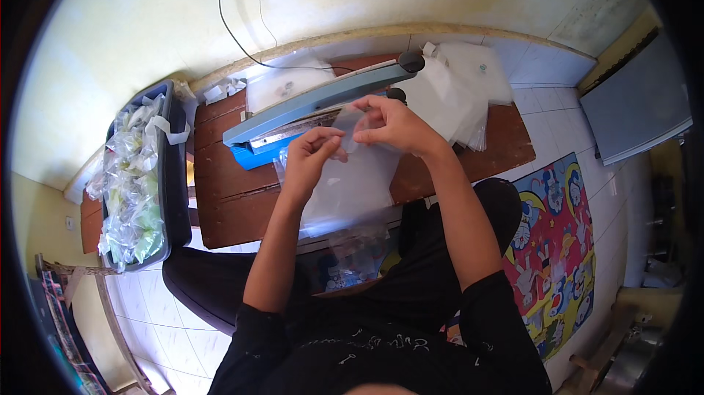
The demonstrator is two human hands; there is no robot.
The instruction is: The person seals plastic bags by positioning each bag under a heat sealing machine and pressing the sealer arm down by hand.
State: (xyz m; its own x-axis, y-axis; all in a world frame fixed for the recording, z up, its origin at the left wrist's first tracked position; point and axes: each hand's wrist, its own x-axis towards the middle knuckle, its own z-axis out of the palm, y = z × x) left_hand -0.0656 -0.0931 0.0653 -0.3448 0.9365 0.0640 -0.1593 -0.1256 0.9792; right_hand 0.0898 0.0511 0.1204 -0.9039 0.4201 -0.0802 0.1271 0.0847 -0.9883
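Observation:
A clear plastic bag [352,183] hangs over the front edge of the brown wooden table, below both hands. My left hand [312,158] has its thumb and fingers curled at the film near the bag's upper end. Close beside it, my right hand [396,125] pinches the clear film between thumb and fingers. Just behind the hands stands a blue hand impulse sealer [319,100]. Its long arm is raised above the blue base [247,157], and the round black knob [411,62] sits at the arm's right end. Part of the sealer is hidden by my hands and the film.
At left, a dark plastic tub [176,191] holds several filled clear bags [135,180]. Stacks of flat plastic bags [440,92] lie right of the sealer on the wooden table [231,191], with another stack [286,84] behind it. A black cable [236,37] hangs down the wall. A cartoon-printed mat [555,252] covers floor at right.

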